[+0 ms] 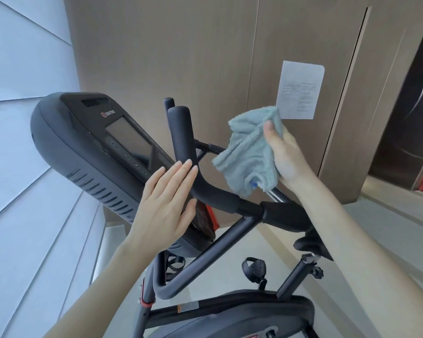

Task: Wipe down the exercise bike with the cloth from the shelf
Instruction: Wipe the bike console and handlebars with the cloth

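- Sitting left of the handlebar (183, 137), the black console (83, 157) of the exercise bike (220, 242) tilts its dark screen up toward the camera.
- Left hand (166, 203): below and left of the handlebar's bend, flat, with fingers straight and side by side. Its grip is apart and holds nothing, and the fingertips (188, 165) lie at the bend.
- Handlebar itself: a padded black horn that stands up, then curves down to the right into the frame.
- Cloth (250, 154): right of the handlebar and clear of its upright, a bunched grey-blue terry piece held in the air.
- Right hand (287, 159): further right of the handlebar, its grip clamped on the cloth, thumb across the front and fingers behind.
- Sheet of paper (300, 90): above and right of the handlebar, stuck on the wood wall panel (181, 45).
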A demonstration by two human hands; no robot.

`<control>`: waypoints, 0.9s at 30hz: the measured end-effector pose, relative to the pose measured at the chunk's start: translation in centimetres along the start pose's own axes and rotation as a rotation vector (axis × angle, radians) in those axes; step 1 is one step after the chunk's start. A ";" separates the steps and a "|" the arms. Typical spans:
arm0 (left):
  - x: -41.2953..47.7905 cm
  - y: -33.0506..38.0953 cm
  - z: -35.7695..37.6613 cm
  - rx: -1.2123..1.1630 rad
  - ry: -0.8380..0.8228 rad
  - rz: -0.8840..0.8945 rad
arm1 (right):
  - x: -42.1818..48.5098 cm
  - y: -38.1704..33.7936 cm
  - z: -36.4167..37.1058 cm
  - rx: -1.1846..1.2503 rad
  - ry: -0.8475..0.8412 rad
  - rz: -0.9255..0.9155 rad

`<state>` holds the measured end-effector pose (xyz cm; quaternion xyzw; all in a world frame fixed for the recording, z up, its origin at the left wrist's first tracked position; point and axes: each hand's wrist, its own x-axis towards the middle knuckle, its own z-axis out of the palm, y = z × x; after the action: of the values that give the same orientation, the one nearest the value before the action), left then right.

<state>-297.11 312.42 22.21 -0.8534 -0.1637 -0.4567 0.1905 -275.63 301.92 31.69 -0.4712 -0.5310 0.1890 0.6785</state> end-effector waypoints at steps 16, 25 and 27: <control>-0.5 0.5 -0.6 -0.067 0.008 -0.088 | -2.1 5.9 6.3 -0.858 -0.296 -0.017; 0.0 0.5 -0.1 -0.066 0.001 -0.070 | -6.3 7.1 2.2 -1.336 -0.278 -0.484; 0.1 0.3 -0.1 -0.059 0.002 -0.065 | -6.2 6.4 0.9 -1.277 -0.260 -0.452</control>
<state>-296.99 312.06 22.33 -0.8525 -0.1775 -0.4680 0.1506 -277.09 300.76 22.93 -0.6298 -0.7006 -0.2521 0.2213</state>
